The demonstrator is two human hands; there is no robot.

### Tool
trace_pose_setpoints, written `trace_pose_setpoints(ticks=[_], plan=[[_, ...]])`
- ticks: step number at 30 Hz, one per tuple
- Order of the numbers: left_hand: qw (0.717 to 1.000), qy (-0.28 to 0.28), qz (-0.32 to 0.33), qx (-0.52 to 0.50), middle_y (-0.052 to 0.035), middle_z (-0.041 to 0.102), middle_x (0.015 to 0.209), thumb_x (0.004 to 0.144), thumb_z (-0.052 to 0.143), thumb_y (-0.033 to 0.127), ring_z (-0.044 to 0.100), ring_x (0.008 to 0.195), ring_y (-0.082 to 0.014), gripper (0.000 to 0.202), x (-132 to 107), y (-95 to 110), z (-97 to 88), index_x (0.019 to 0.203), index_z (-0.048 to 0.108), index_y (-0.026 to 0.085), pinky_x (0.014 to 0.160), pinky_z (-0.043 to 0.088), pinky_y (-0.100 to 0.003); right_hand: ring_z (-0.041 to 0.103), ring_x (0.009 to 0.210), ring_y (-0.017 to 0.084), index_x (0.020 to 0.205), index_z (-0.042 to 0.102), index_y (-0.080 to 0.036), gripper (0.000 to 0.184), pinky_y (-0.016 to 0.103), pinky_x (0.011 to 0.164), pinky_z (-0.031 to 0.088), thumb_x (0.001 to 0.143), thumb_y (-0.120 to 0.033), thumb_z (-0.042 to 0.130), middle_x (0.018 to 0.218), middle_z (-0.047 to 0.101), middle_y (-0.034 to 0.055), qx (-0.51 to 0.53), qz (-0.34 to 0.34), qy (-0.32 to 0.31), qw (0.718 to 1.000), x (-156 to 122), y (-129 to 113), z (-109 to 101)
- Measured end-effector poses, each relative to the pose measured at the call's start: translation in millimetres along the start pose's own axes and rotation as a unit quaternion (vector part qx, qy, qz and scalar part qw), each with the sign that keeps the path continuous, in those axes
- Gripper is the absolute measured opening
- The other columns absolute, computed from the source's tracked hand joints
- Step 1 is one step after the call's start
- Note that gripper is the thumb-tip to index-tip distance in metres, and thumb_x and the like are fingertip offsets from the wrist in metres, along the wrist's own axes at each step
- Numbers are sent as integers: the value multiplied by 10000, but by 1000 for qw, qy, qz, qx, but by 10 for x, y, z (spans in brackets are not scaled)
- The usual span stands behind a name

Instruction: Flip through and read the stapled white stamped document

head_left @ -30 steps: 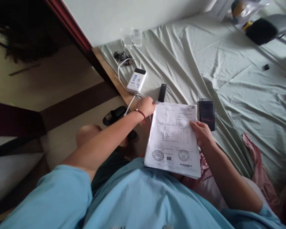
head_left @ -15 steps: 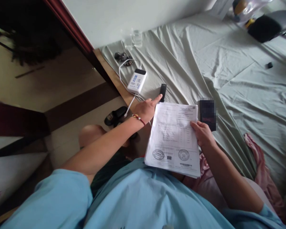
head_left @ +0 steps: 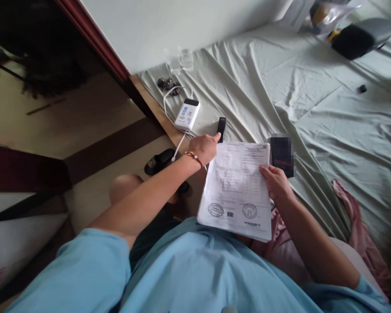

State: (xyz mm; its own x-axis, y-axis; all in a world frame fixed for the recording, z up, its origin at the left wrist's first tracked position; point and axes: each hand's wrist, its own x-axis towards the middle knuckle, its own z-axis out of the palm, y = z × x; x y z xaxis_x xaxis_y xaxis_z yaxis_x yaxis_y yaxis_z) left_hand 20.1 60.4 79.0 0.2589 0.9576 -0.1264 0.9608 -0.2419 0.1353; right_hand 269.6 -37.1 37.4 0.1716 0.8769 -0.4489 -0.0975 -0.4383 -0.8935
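A slim black object that looks like a stapler (head_left: 222, 124) lies on the sheet just beyond the papers. My left hand (head_left: 203, 148) reaches to its near end, with a bent index finger on it; the thumb and the other fingers are mostly hidden. A stack of printed papers (head_left: 237, 191) with round stamps tilts above my lap. My right hand (head_left: 275, 180) pinches its right edge, thumb on top. To the right of the papers lies a dark phone-like device (head_left: 282, 154), partly blurred out.
A white power bank (head_left: 187, 115) with a white cable rests near the bed's left edge. Beyond it are dark sunglasses (head_left: 169, 85) and a clear glass (head_left: 187, 60). A black case (head_left: 358, 39) is at the far right. Dark slippers (head_left: 159, 161) lie on the floor.
My left hand has come a little closer to the black object, and its index finger, stretched out before, is now bent at the near end. The papers and my right hand have barely moved.
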Motion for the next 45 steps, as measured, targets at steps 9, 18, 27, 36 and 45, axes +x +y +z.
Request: trace_pose_setpoints(ticks=[9, 18, 27, 36, 45], plan=[[981, 105, -62, -150, -117, 732, 920, 975, 494, 252, 676, 860, -270, 498, -240, -122, 21, 1469, 549, 210, 803, 480, -363, 753, 727, 265, 896, 742, -204, 356, 337, 590, 609, 674, -473, 817, 764, 781, 51, 24, 4, -9, 1000, -428, -204, -136], [766, 50, -6, -641, -104, 688, 998, 1035, 346, 598, 637, 832, -195, 499, -836, 56, 273, 1142, 573, 167, 642, 501, -289, 754, 815, 256, 994, 751, -227, 339, 365, 692, 626, 747, -451, 812, 874, 794, 52, 70, -51, 46, 995, -711, -296, -205], [871, 136, 8, -473, 12, 446, 618, 984, 458, 363, 420, 605, -141, 322, -843, 91, 417, 714, 397, 198, 597, 301, -302, 693, 753, 221, 1046, 709, -200, 405, 324, 651, 542, 869, -562, 666, 877, 764, 61, -4, -123, 37, 992, -434, -16, 5], [808, 158, -18, -567, -7, 472, 655, 1005, 493, 479, 431, 622, -142, 404, -831, -38, 711, 731, 497, 181, 604, 335, -308, 535, 611, 137, 930, 663, -189, 352, 258, 586, 404, 947, -525, 557, 707, 633, 1, -248, -268, 191, 911, -389, 218, -43], [754, 238, -36, -611, -36, 625, 801, 1004, 565, 486, 556, 751, -160, 352, -829, -29, 857, 865, 664, 178, 712, 434, -288, 426, 532, 103, 773, 612, -202, 325, 240, 527, 332, 953, -467, 558, 580, 516, -41, -292, -254, 164, 907, -517, 162, 6]])
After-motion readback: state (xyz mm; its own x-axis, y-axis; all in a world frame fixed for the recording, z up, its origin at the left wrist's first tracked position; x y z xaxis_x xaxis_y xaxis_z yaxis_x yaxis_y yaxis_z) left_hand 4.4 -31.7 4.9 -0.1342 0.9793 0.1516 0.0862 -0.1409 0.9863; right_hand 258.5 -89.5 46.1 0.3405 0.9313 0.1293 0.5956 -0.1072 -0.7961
